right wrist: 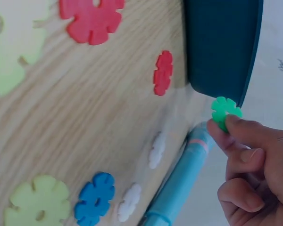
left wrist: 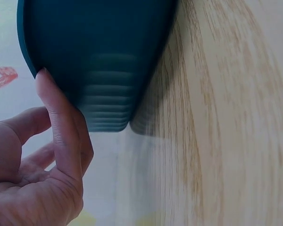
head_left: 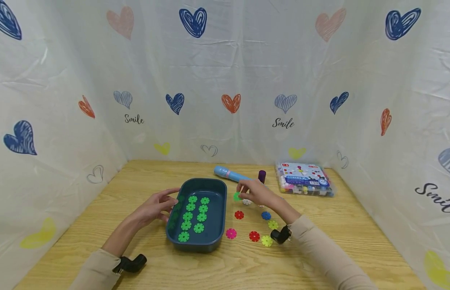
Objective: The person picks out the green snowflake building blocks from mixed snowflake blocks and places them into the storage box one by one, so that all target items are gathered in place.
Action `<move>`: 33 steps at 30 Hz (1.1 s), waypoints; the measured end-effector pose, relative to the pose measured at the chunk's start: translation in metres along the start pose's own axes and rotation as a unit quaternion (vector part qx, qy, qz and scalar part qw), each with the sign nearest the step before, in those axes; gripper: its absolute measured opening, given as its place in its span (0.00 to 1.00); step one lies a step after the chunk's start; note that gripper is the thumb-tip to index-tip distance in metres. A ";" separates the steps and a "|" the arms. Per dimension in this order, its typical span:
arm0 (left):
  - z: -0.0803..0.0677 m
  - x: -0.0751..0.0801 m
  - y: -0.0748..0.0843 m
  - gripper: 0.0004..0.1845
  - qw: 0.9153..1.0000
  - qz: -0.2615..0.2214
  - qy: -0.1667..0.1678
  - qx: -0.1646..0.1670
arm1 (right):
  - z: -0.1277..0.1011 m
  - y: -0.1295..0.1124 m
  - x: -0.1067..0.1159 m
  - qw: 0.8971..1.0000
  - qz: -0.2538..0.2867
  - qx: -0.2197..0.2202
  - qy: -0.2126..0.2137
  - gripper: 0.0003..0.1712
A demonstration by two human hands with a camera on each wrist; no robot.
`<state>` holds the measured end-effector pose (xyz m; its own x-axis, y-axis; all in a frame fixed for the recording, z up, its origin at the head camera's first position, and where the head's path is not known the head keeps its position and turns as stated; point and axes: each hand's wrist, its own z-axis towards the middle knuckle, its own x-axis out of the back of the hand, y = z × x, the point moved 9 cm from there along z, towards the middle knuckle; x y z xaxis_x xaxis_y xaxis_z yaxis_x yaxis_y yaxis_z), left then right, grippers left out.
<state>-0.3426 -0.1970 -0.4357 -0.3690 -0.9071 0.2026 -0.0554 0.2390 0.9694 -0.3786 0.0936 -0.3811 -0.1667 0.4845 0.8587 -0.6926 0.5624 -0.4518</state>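
A green flower-shaped plastic disc (right wrist: 224, 112) is pinched between the thumb and index finger of my right hand (head_left: 256, 192), raised just right of the dark blue-green tray (head_left: 219, 237). Inside that tray, several matching green discs (head_left: 187, 216) lie in two rough columns. My left hand (head_left: 160, 206) is at the tray's left side. In the left wrist view its fingers (left wrist: 61, 117) rest against the outer wall, one fingertip right at the rim. Under and around my right hand, loose discs lie on the wood, among them a red one (head_left: 239, 215) and a white one (head_left: 246, 201).
More discs lie right of the tray: pink (head_left: 231, 233), red (head_left: 254, 236), blue (head_left: 266, 216) and yellow (head_left: 273, 224). Behind them are a light-blue microphone-shaped tube (head_left: 232, 175) and a dark purple cylinder (head_left: 262, 176). A clear-sided box (head_left: 305, 180) sits at the back right. Patterned curtains enclose the table.
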 end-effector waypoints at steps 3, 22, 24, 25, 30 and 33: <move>0.001 0.000 -0.001 0.36 1.000 -0.002 0.002 0.003 | 0.003 -0.003 0.008 1.000 -0.001 0.005 0.020 0.05; 0.006 0.000 -0.001 0.35 1.000 0.003 0.003 0.006 | 0.023 -0.032 0.028 1.000 0.004 0.015 0.023 0.07; 0.006 -0.001 -0.001 0.35 1.000 0.004 0.000 0.002 | 0.027 -0.040 0.029 0.999 -0.005 0.028 0.015 0.07; 0.006 -0.001 0.000 0.35 1.000 0.005 -0.002 0.000 | 0.029 -0.044 0.028 0.999 -0.006 0.033 0.009 0.07; 0.006 -0.002 0.002 0.36 1.000 0.005 -0.009 -0.008 | 0.040 -0.061 0.024 0.999 0.012 0.046 -0.020 0.09; 0.006 -0.003 0.002 0.36 1.000 0.006 -0.010 -0.009 | 0.046 -0.071 0.020 0.997 0.034 0.057 -0.034 0.10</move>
<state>-0.3473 -0.1921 -0.4347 -0.3882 -0.8969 0.2118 -0.0339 0.2436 0.9693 -0.3656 0.0323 -0.3212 -0.2609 0.4700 0.8432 -0.7528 0.4477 -0.4825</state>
